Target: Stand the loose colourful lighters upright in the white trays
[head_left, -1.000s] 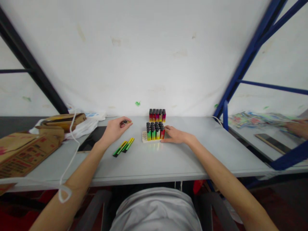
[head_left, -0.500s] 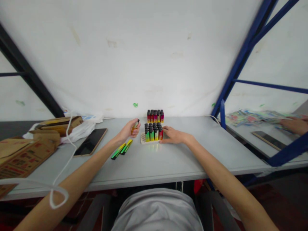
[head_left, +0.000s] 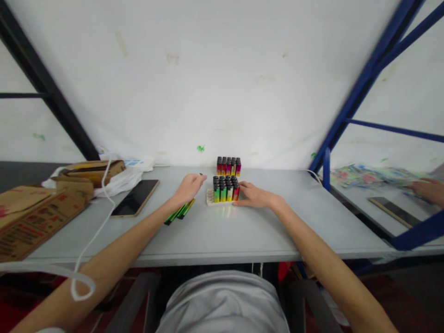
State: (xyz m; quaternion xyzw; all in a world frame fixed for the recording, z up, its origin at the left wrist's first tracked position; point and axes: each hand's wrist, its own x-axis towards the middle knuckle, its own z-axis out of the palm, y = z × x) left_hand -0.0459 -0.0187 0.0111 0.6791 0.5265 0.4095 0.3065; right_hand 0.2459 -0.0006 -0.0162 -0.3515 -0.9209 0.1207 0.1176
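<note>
My left hand (head_left: 190,187) is closed round a lighter, of which only the dark top shows past the fingers. Under and beside it, green-yellow lighters (head_left: 182,210) lie flat on the table. In the middle, a pale tray (head_left: 210,197) has rows of upright lighters (head_left: 223,190), green to red, with free slots at its left end. My right hand (head_left: 252,195) rests at the tray's right side, fingers apart and touching its end. Behind the tray stands a second block of red and purple lighters (head_left: 228,165).
A phone (head_left: 136,198) lies on the left, beside cardboard boxes (head_left: 41,208), white plastic bags and a white cable (head_left: 104,222). A blue metal frame (head_left: 354,92) rises at the right; beyond it are another person's hand (head_left: 428,190), a phone (head_left: 393,211) and colourful packets.
My left hand has turned, so its back now hides most of the lighter it holds. My right hand stays at the tray. The whole view has shifted slightly.
</note>
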